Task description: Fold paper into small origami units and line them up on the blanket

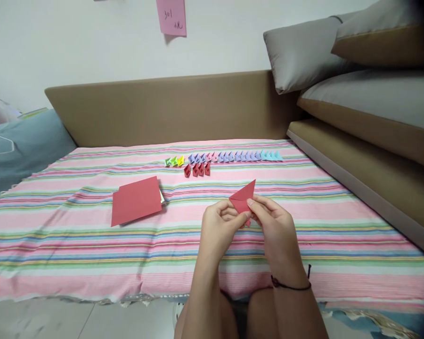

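Both hands hold one folded piece of red paper [243,196] above the striped bed cover [92,245]. My left hand [221,226] pinches its lower left edge with closed fingers. My right hand [273,225] grips its lower right side, fingers curled round it; a dark cord sits on that wrist. The paper's pointed tip sticks up and to the right. A stack of red paper sheets [136,201] lies flat to the left of my hands.
A row of several small folded paper pieces [226,157] in green, yellow, purple, pink and blue lies further back, with several red ones [197,170] just before it. Cushions [360,70] are piled at the right. A pink note [171,17] hangs on the wall.
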The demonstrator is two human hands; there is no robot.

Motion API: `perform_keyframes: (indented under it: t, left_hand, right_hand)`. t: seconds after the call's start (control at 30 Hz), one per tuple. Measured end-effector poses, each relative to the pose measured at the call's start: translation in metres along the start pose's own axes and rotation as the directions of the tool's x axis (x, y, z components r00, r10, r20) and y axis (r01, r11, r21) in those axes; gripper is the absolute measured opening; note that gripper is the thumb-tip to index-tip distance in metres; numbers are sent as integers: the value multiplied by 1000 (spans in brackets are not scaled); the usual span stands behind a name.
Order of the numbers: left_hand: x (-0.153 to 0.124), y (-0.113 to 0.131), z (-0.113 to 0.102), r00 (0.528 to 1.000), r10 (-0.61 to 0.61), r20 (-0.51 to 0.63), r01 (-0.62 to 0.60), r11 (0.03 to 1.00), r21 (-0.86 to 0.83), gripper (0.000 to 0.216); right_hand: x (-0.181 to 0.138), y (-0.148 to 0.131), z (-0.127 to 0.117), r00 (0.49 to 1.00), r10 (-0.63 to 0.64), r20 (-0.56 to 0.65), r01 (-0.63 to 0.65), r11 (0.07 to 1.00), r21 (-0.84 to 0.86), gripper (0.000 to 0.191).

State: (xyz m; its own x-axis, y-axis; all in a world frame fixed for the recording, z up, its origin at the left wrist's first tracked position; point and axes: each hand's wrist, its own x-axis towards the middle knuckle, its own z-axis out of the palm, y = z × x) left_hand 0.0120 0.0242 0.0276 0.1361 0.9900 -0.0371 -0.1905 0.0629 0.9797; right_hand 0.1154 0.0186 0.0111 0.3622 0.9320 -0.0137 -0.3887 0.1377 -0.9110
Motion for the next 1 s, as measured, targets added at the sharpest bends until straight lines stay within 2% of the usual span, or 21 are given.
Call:
perform_keyframes:
  t: [0.13,0.33,0.47,0.7,0.8,0.9,1.0]
  left_hand:
    - [1,-2,-2,1000,14,5,-14,1000,13,19]
    - [3,-4,-4,986,113,-125,-107,993,52,26]
    - [4,-4,-4,977,157,-148,-146,986,81,28]
    - [4,-3,-7,963,131,-234,-149,987,-60,23]
    - [3,-3,-12,976,81,-202,-112,983,-144,23]
    - [2,-3,-15,995,0,-104,-28,961,-274,27]
    - [3,-4,-16,999,-46,-12,39,933,-359,29]
  right_hand:
    - [1,-1,-1,1000,-22,21,23,998,-56,16]
    - [0,-3,-3,995,-1,95,9,996,-88,16]
    - [-2,-3,-2,994,3,105,5,997,-74,16]
    - [-2,-4,-6,987,13,162,4,995,-102,19]
    - [-3,-7,-8,965,41,259,-23,997,-72,22]
    - [-5,-9,-9,925,72,373,-67,997,-25,23]
    - [-6,-9,-9,907,62,416,-66,998,-5,22]
